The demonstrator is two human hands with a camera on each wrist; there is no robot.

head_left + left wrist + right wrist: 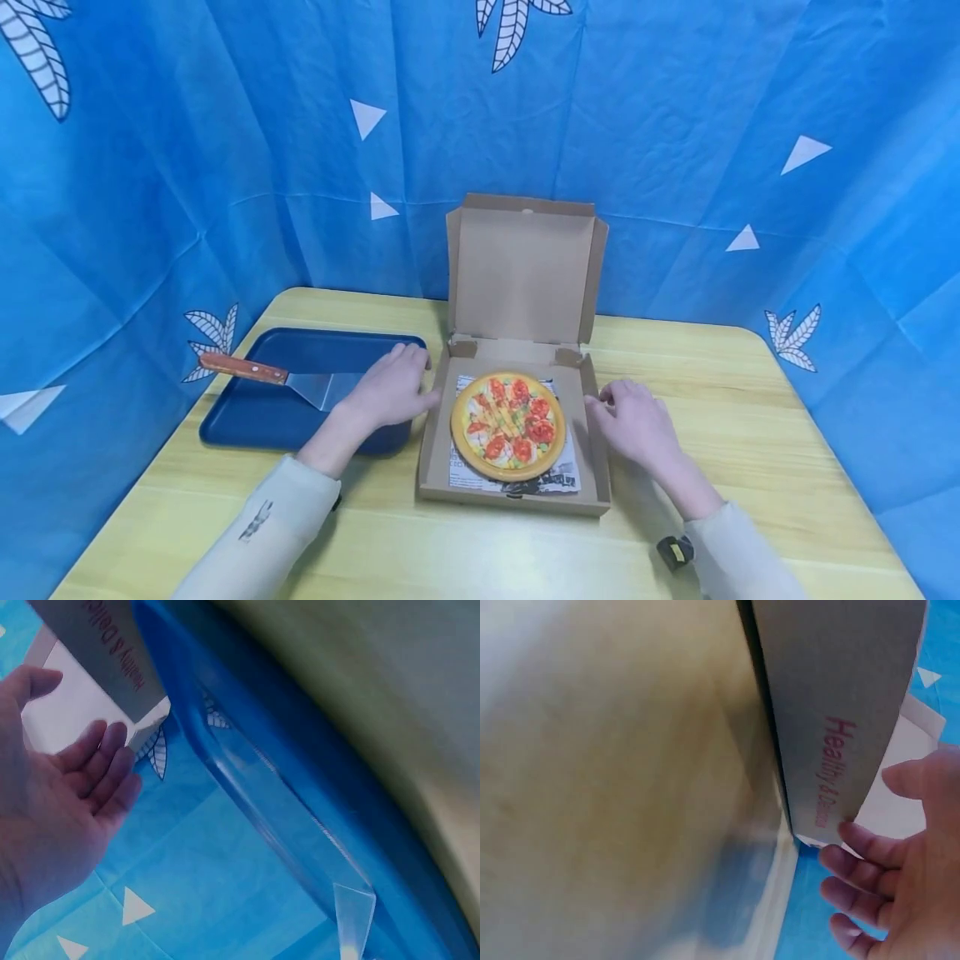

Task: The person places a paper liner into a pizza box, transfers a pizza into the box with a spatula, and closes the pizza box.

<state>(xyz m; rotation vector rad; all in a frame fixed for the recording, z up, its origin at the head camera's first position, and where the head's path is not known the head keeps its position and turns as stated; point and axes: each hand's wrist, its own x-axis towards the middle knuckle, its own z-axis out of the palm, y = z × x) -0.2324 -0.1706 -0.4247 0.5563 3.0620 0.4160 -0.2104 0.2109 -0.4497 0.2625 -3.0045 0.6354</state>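
Observation:
A round pizza [508, 427] with red toppings lies on printed paper [465, 477] inside a cardboard pizza box [517, 502], its lid [523, 275] standing upright at the back. My left hand [392, 385] hovers over the tray's right edge, beside the box's left wall. In the left wrist view, its loosely bent fingers [112, 784] hold nothing. At the box's right wall is my right hand [637, 421], fingers relaxed and empty. The right wrist view puts its index fingertip by the side wall [832, 712], which bears red lettering; whether they touch, I cannot tell.
A dark blue tray [262, 417] stands left of the box. Across it lies a metal spatula [311, 387] with a wooden handle [243, 367] that overhangs the tray's left rim. Under everything is a light wooden table [705, 383], and a blue patterned curtain [645, 108] hangs behind.

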